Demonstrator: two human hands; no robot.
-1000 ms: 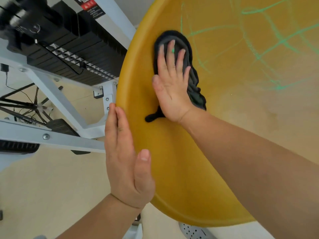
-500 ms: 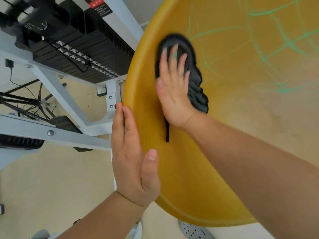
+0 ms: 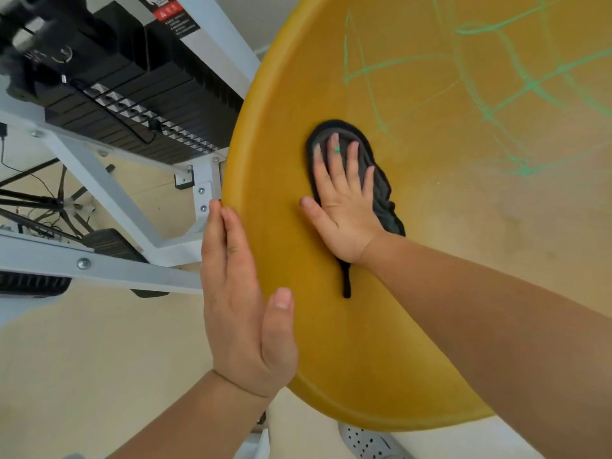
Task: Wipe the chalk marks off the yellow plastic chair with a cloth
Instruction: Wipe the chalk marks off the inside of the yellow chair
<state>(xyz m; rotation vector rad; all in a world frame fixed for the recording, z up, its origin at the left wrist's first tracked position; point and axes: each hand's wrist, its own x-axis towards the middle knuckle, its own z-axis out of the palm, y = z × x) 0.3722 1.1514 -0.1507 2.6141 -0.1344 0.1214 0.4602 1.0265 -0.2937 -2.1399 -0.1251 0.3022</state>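
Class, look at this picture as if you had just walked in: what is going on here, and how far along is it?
A person is wiping a yellow chair. The right hand presses a dark cloth flat against the chair's surface, fingers straight. The left hand rests open along the chair's edge, steadying it. Green chalk marks cover the area above and right of the cloth, so much is left to wipe.

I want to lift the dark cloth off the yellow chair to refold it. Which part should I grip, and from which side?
Probably the bunched folds at the right edge of the cloth, approached from the right. There the fabric stands up in wrinkles that can be pinched; the rest lies flat under the right hand.
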